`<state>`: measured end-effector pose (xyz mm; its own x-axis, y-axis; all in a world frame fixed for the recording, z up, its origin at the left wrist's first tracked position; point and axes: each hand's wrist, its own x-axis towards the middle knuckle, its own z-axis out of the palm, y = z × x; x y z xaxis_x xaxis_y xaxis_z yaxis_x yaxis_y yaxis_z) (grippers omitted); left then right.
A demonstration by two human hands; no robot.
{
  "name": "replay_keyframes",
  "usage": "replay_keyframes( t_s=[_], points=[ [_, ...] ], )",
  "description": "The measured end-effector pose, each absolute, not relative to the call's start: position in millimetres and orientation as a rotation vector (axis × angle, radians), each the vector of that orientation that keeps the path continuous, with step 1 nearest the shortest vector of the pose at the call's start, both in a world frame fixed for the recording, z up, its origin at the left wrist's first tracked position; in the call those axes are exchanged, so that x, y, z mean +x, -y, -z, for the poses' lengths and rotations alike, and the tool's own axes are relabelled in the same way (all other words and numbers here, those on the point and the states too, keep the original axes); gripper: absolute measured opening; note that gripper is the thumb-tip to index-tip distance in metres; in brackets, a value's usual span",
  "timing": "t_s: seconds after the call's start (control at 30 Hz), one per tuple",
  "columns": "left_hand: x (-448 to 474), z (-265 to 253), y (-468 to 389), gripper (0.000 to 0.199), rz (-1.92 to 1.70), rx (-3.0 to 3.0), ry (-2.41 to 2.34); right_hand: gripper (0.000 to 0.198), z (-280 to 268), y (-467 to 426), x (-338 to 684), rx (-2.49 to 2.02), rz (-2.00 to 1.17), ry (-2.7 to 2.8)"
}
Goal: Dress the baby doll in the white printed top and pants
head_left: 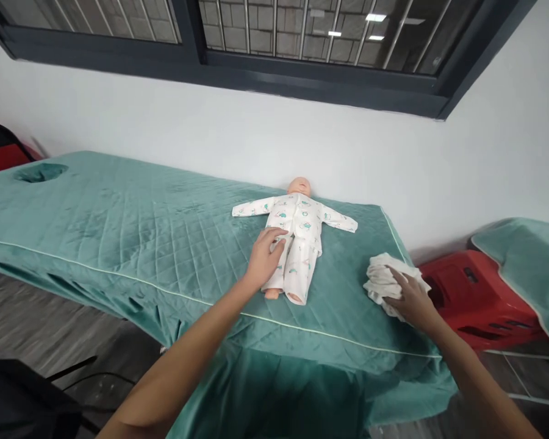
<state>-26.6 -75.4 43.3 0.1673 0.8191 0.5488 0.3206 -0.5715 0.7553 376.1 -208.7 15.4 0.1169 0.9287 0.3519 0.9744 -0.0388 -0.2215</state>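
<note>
A baby doll (299, 185) lies on its back on the green quilted bed cover, its arms spread and its head toward the wall. It wears a white printed top (297, 213) and matching pants (299, 268); its feet show at the leg ends. My left hand (266, 255) is at the doll's waist, fingers and thumb apart, lying over one side of the pants. At the bed's right end, my right hand (409, 297) grips a crumpled white cloth (380, 277), which rests on the cover or just above it.
The green bed cover (141, 225) has a face hole (41, 172) at its far left. Beyond the right end stands a red plastic stool (480, 292), beside another green-covered surface (531, 256). A white wall (165, 122) and barred window (274, 30) border the back. Something black (22, 396) is at lower left.
</note>
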Motion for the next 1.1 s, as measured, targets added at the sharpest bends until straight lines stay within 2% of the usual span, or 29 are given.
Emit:
replay_keyframes(
  t_s=[0.07, 0.17, 0.23, 0.3, 0.4, 0.5, 0.67, 1.1],
  points=[
    [-31.6, -41.6, 53.1, 0.022, -1.425, 2.023, -1.111, 0.075, -4.2, 211.3, 393.6, -2.040, 0.063, 1.978],
    [-32.6, -42.8, 15.4, 0.024, -1.421, 2.110, -1.152, 0.088, -23.9, 220.2, 395.8, -2.086, 0.115, 2.054],
    [-28.3, -44.3, -12.6, 0.026, -1.386, 2.164, -1.186, 0.082, -47.6, 219.0, 370.4, -2.062, 0.214, 2.016],
    [-19.6, -46.4, -41.9, 0.028, -1.320, 2.211, -1.201, 0.062, -65.3, 201.5, 325.2, -2.006, 0.257, 1.910],
    [-1.1, -51.0, -84.2, 0.032, -1.187, 2.257, -1.179, 0.047, -68.6, 137.8, 247.8, -1.651, 0.020, 1.939],
    [15.1, -54.0, -117.1, 0.031, -1.042, 2.269, -1.131, 0.045, -54.2, 46.9, 195.6, -1.417, -0.233, 1.868],
    [24.1, -40.7, -138.1, 0.034, -1.059, 2.185, -1.030, 0.036, -34.4, -66.9, 173.0, -1.414, -0.444, 1.553],
    [20.8, -30.3, -136.3, 0.039, -1.033, 2.188, -1.000, 0.036, -28.3, -83.8, 178.3, -1.420, -0.517, 1.685]
  ],
)
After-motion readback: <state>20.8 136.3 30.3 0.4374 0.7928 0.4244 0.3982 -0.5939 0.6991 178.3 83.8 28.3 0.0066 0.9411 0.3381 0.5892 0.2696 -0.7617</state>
